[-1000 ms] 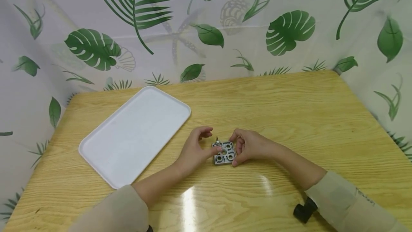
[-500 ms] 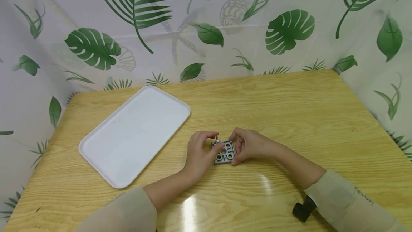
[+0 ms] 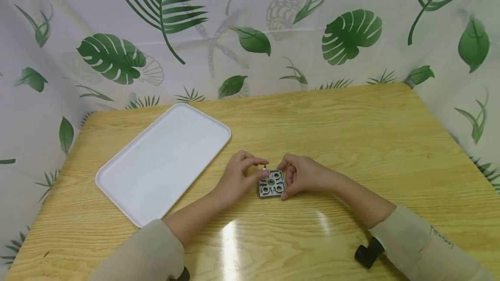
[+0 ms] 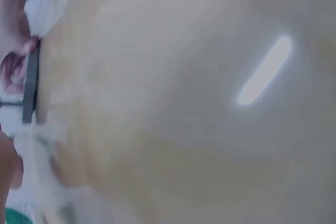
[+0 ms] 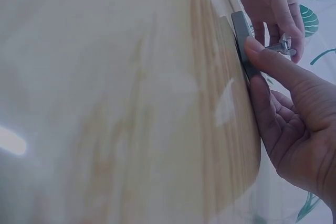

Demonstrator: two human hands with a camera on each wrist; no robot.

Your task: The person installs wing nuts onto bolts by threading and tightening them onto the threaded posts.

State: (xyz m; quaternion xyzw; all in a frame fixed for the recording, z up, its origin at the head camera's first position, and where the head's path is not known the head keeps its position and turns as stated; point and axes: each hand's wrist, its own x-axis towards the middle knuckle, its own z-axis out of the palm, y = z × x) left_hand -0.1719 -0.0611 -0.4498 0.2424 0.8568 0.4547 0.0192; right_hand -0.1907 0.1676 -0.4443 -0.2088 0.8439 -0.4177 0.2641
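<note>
Head view: square metal plate (image 3: 271, 182) lies on desk (image 3: 332, 133), right of white tray (image 3: 164, 164). Person's right hand (image 3: 306, 176) grips plate's right side, thumb at near corner. Left hand (image 3: 237, 177) pinches small metal fitting (image 5: 284, 47) standing at plate's far left corner.

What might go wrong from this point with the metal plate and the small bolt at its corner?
The right hand grips the metal plate along one side, so the plate might twist if the small bolt is turned.

The left hand is right at the bolt, which sticks up near a corner; a slip there might knock it askew.
</note>
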